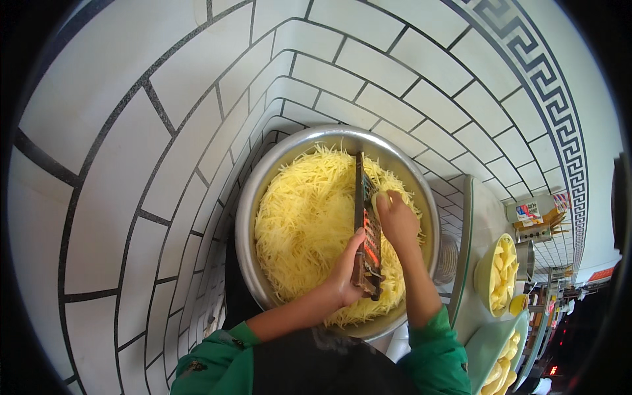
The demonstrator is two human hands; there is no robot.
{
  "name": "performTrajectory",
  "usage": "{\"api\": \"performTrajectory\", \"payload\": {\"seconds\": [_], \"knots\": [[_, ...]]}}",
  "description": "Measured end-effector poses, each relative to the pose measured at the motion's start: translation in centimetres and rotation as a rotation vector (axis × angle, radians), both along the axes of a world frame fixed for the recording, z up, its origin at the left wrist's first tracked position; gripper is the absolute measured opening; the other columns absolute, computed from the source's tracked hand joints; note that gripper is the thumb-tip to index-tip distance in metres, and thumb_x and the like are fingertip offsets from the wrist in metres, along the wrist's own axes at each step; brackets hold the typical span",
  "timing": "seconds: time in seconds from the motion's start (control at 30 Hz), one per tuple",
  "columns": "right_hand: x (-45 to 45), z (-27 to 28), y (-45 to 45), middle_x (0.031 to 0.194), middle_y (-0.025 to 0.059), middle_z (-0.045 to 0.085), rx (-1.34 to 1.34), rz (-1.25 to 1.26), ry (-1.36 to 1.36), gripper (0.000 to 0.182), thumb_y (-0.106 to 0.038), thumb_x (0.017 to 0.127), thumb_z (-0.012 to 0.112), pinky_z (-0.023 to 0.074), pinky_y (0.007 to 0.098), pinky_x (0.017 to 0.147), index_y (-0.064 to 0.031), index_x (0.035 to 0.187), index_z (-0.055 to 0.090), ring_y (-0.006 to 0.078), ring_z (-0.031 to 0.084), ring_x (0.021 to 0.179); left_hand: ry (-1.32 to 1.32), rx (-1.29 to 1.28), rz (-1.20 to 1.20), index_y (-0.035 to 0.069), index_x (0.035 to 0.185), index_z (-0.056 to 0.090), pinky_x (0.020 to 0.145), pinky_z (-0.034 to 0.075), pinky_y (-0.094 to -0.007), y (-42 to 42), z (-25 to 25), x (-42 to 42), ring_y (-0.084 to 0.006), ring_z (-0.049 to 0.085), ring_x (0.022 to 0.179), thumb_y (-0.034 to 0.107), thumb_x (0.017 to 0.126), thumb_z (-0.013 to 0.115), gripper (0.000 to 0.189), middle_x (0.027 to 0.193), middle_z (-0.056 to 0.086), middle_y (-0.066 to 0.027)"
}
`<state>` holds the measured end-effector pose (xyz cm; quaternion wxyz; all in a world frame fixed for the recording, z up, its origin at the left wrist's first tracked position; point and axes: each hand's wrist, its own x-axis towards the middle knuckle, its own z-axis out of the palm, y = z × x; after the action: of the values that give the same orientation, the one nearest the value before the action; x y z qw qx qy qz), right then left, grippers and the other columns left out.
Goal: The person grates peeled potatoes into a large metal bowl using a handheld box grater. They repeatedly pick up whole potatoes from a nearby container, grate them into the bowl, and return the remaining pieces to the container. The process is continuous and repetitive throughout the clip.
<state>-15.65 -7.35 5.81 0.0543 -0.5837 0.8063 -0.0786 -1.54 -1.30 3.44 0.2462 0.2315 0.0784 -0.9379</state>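
A large metal basin (245,232) is heaped with pale yellow shreds (301,212), probably potato. My left hand (345,279) grips the near end of a long, dark-framed grater (359,197), thumb over its edge. The grater stands on its side over the shreds, its far end close to the basin's far wall. On the grater's right face, my right hand (399,219) presses a pale peeled piece (378,198), mostly covered by the fingers. Shreds lie on both sides of the grater.
White tiled walls (365,64) meet in a corner behind the basin. On the counter (461,266) at right stand a yellow bowl (481,284) of cut pieces, a pale green basin (486,340) of peeled potatoes, a labelled jar (516,212) and a metal utensil holder (533,233).
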Motion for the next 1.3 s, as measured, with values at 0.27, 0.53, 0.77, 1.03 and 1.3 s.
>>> {"api": "performTrajectory", "payload": {"seconds": [0.27, 0.53, 0.77, 1.03, 1.3], "knots": [[5.8, 0.3, 9.0, 0.063, 0.019, 0.061, 0.022, 0.05, 0.007, 0.043, -0.036, 0.088, 0.048, 0.0478, 0.0437, 0.05, -0.0076, 0.12, 0.046, 0.0347, 0.061, 0.054, -0.013, 0.076, 0.053, 0.016, 0.101, 0.059, 0.064, 0.048, -0.0385, 0.8, -2.0, 2.0, -0.022, 0.06, 0.077, 0.057, 0.083, 0.052, 0.045, 0.089, 0.061, -0.0068], [2.4, 1.6, 3.3, 0.069, 0.0193, 0.063, 0.071, 0.068, -0.083, 0.041, -0.042, 0.088, 0.047, 0.0482, 0.0456, 0.062, -0.0096, 0.114, 0.052, 0.0378, 0.063, 0.068, -0.194, -0.137, 0.084, 0.015, 0.116, 0.052, 0.067, 0.05, -0.0399, 0.6, 1.7, 2.1, -0.0239, 0.06, 0.083, 0.054, 0.084, 0.053, 0.05, 0.096, 0.061, -0.0088], [6.0, 0.6, 7.0, 0.065, 0.0221, 0.061, 0.093, -0.046, -0.052, 0.035, -0.034, 0.089, 0.045, 0.048, 0.0473, 0.058, -0.0069, 0.11, 0.05, 0.0389, 0.062, 0.064, -0.068, 0.059, 0.088, 0.017, 0.1, 0.058, 0.061, 0.047, -0.0365, 0.4, -0.1, 2.0, -0.0206, 0.059, 0.073, 0.057, 0.082, 0.052, 0.044, 0.084, 0.061, -0.0028], [2.6, 0.9, 4.8, 0.064, 0.0215, 0.062, 0.012, 0.086, -0.144, 0.042, -0.043, 0.088, 0.046, 0.0489, 0.0461, 0.056, -0.0053, 0.106, 0.054, 0.0381, 0.062, 0.059, -0.076, 0.033, 0.018, 0.014, 0.105, 0.057, 0.064, 0.049, -0.0407, 0.0, 0.5, 2.1, -0.0269, 0.061, 0.072, 0.057, 0.084, 0.048, 0.049, 0.086, 0.062, -0.0066], [3.7, -1.9, 4.0, 0.063, 0.0216, 0.061, -0.03, -0.05, -0.037, 0.04, -0.042, 0.089, 0.042, 0.0478, 0.0468, 0.057, -0.0053, 0.104, 0.052, 0.0381, 0.061, 0.059, -0.064, 0.006, -0.041, 0.015, 0.101, 0.061, 0.065, 0.049, -0.0369, 0.4, -0.4, 1.9, -0.0223, 0.062, 0.075, 0.061, 0.082, 0.048, 0.051, 0.093, 0.064, -0.0057]]}}
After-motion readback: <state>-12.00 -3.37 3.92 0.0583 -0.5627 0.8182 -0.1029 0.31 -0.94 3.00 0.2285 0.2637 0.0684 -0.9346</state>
